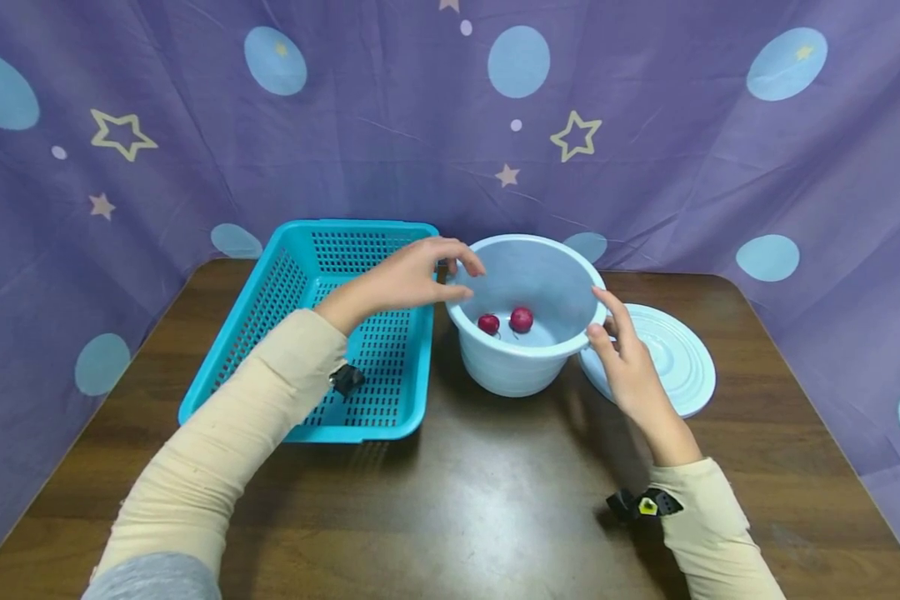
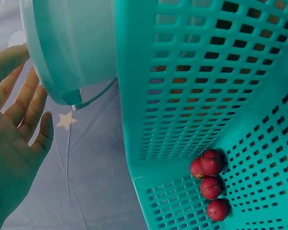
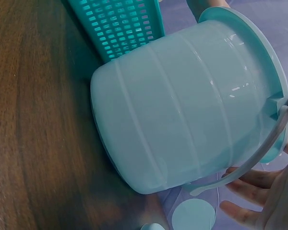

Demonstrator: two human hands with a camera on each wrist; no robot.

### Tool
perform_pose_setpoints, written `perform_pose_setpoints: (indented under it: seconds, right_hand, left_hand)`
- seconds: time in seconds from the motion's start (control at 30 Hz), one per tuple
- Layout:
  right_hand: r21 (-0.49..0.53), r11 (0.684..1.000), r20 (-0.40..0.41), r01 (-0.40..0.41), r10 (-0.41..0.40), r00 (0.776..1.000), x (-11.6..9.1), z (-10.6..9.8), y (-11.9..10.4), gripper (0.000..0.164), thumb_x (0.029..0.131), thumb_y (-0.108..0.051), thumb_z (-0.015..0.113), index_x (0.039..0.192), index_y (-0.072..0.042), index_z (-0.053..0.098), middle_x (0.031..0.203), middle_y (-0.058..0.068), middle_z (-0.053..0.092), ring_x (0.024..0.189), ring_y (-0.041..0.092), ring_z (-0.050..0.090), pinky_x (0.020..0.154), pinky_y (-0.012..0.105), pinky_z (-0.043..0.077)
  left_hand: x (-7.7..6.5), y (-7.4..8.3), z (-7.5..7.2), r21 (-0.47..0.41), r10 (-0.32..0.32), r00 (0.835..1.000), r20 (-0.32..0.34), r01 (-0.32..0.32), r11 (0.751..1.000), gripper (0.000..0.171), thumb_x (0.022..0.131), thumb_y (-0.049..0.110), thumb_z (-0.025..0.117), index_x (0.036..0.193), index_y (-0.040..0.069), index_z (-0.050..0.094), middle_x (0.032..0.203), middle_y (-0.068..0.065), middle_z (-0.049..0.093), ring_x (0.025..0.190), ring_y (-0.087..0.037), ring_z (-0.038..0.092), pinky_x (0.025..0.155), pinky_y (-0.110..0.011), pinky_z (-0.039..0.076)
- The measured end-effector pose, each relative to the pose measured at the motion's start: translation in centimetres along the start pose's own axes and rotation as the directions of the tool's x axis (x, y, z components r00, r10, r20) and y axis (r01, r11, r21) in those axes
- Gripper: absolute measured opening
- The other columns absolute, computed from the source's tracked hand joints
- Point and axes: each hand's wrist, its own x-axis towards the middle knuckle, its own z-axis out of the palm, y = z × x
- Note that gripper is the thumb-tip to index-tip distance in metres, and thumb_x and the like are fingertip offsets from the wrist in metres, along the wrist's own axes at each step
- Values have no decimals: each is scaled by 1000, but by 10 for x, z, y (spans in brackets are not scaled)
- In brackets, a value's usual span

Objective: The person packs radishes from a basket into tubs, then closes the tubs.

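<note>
Two red cherry radishes [image 1: 521, 320] lie on the bottom of a light blue bucket [image 1: 512, 367], which stands on the table. My left hand [image 1: 420, 273] is at the bucket's left rim, thumb and index finger reaching over the opening. On the other side, my right hand [image 1: 630, 367] has its thumb and index fingertips right at the rim, beside the handle [image 3: 259, 160], and its other fingers spread loosely outside. More radishes [image 2: 211, 187] sit in a corner of the turquoise basket [image 2: 129, 96], seen in the left wrist view; in the head view my left arm hides them.
Left of the bucket, the turquoise basket takes up the left half of the table [image 1: 487, 508]. A round light blue lid [image 1: 678, 358] lies flat at the bucket's right. A purple curtain [image 1: 390, 125] with stars and dots hangs behind the table.
</note>
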Motion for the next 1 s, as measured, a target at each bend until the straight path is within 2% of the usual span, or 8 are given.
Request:
perform_pose_setpoints:
  seconds: [0.2,0.4,0.53,0.6,0.8,1.0]
  right_hand:
    - [1,1000,0,6,-6,1000,0,1,0,52,107,-28,45,156,-26,28,130,29,56,115,39,57,101,56,40]
    - [-5,1000,0,4,-4,1000,0,1,0,52,107,-29,44,156,-26,27,131,28,56,116,39,57,101,57,40]
    - [-8,1000,-1,4,-4,1000,0,1,0,52,107,-29,44,156,-27,27,131,28,56,116,39,56,101,57,40]
    - [-7,1000,-1,3,-3,1000,-1,0,1,52,107,-29,44,156,-27,27,131,28,56,116,39,56,101,57,40]
    - [-3,1000,0,2,-2,1000,-1,1,1,52,107,-28,44,156,-27,27,131,28,56,116,39,57,101,56,40]
    - [-13,1000,-5,9,-10,1000,0,1,1,52,107,-29,44,156,-27,28,132,28,56,115,40,57,101,57,40]
  left_hand:
    - [-5,-4,-9,-52,0,999,-52,-3,999,30,91,15,74,120,11,68,117,-5,66,97,-19,55,81,-36,47]
    - [-12,-15,-18,-66,-25,994,-108,18,998,28,91,18,74,118,12,69,113,2,66,99,-14,56,90,-37,46]
    - [-15,-25,-21,-79,-63,988,-138,52,996,24,93,19,72,117,15,69,112,5,65,100,-14,55,90,-37,46]
    - [-17,-30,-22,-88,-85,986,-146,73,993,23,94,20,71,116,17,69,113,4,64,100,-15,55,89,-36,46]
    - [-20,-50,-24,-115,-121,978,-171,102,988,25,94,17,70,118,10,68,116,-4,65,102,-18,56,90,-38,46]
    - [-22,-65,-22,-87,-176,971,-160,164,983,25,94,16,70,119,11,68,116,-5,65,104,-21,56,87,-42,47]
